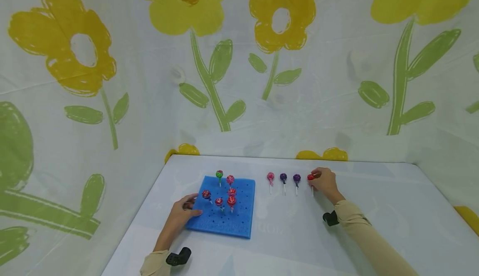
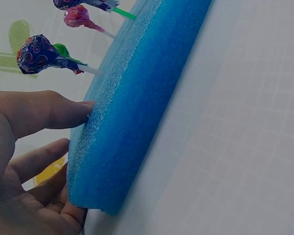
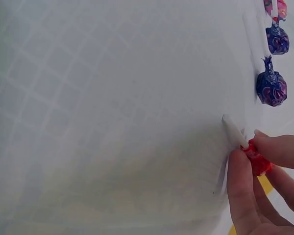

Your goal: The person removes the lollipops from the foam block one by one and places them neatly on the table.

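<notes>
At the right end of a row of lollipops, my right hand [image 1: 326, 183] pinches a red lollipop [image 3: 258, 160] by its wrapped head, between thumb and fingers. Its white stick angles away from the fingertips. My left hand [image 1: 180, 214] holds the left edge of a blue foam board [image 1: 239, 226], thumb on the top face and fingers along the side. Several wrapped lollipops stand in the board by their sticks, among them a green one [image 1: 219, 174], a pink one [image 1: 230, 179] and a dark blue-and-red one [image 2: 36, 55]. Small holes dot the board's face.
Left of my right hand lie a pink lollipop [image 1: 270, 176] and two purple lollipops [image 1: 283, 177], sticks toward me. The white table [image 1: 299, 242] ends at a flower-printed cloth wall [image 1: 322, 122] behind and at the left. Each wrist carries a black camera mount [image 1: 179, 257].
</notes>
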### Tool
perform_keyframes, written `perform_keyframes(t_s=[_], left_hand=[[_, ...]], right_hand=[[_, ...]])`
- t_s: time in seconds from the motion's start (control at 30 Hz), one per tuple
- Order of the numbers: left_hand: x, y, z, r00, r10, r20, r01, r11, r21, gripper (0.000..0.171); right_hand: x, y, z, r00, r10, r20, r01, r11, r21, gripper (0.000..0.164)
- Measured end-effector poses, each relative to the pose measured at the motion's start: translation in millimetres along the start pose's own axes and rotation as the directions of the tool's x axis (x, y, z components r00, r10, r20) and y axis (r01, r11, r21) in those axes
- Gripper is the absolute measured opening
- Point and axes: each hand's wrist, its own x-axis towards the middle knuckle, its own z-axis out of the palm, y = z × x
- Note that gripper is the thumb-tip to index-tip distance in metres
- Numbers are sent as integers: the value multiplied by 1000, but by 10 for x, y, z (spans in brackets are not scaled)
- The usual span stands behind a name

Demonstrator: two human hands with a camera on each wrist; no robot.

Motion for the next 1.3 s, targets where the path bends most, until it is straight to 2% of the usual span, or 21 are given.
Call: perform_keyframes(t_s=[0.33,0.53,0.77,1.3], left_hand=[[-4,-6,10,1000,-4,-4,4,1000,-2,54],[-8,5,12,1000,-6,-7,6,1000,3,55],[-14,16,10,1000,-4,-8,4,1000,0,55],[-8,16,9,1000,-7,-8,7,1000,3,55]], right_hand=[[-37,-1,-40,1000,-12,26,12,1000,4,34],[-96,-45,-87,996,-93,-14,92,995,-26,32],[-194,-186,-103,980,-190,-60,192,981,38,30],[-473,-551,22,960,-279,-14,279,955,103,25]])
